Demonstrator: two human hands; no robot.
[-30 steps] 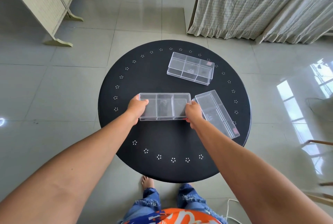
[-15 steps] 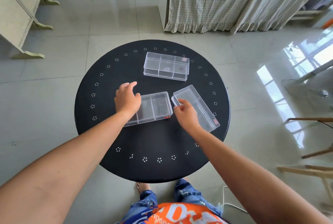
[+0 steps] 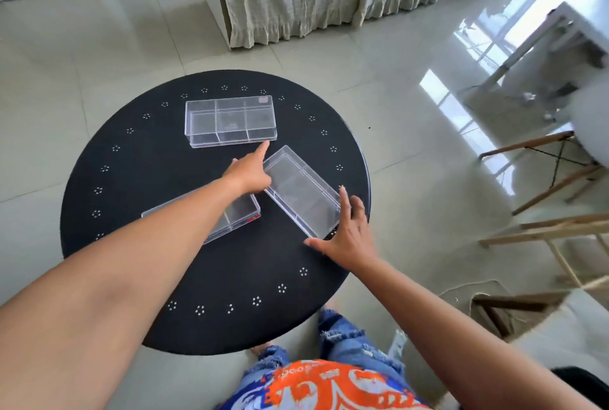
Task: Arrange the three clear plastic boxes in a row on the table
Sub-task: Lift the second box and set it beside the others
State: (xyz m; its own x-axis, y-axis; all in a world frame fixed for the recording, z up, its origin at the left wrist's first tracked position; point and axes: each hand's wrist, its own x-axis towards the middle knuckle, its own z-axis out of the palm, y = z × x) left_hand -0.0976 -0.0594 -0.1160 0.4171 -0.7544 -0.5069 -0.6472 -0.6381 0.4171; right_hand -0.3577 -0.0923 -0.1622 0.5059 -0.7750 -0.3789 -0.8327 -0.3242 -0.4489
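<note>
— Reaching across the round black table (image 3: 138, 271), our two bare hands close on the same clear box: the right-hand box (image 3: 301, 192), which lies slantwise, its long axis running from the far left down to the near right, close to the table's right edge.

— And which hand has the better claim?

— We judge the right hand (image 3: 346, 238). It is spread wide, fingers fanned along the box's near-right end, thumb at the near corner, touching or just shy of it (we cannot tell which). Nothing is gripped.

— The left?

— Our left hand (image 3: 247, 174) sits at the far-left end of the same box, index finger stretched forward toward the far box (image 3: 230, 121), the other fingers curled loosely. It holds nothing. Its forearm crosses over the near-left box (image 3: 230, 216), hiding most of it.

— So where does the row stand?

— Unfinished, in our reading. The far box lies crosswise, square to us, toward the table's back. The near-left box lies tilted, and the right-hand box is skewed against both, its far corner near the far box's front edge. The coming move seems to turn on swinging that slanted long axis until it matches the others, one hand at each end.
</note>
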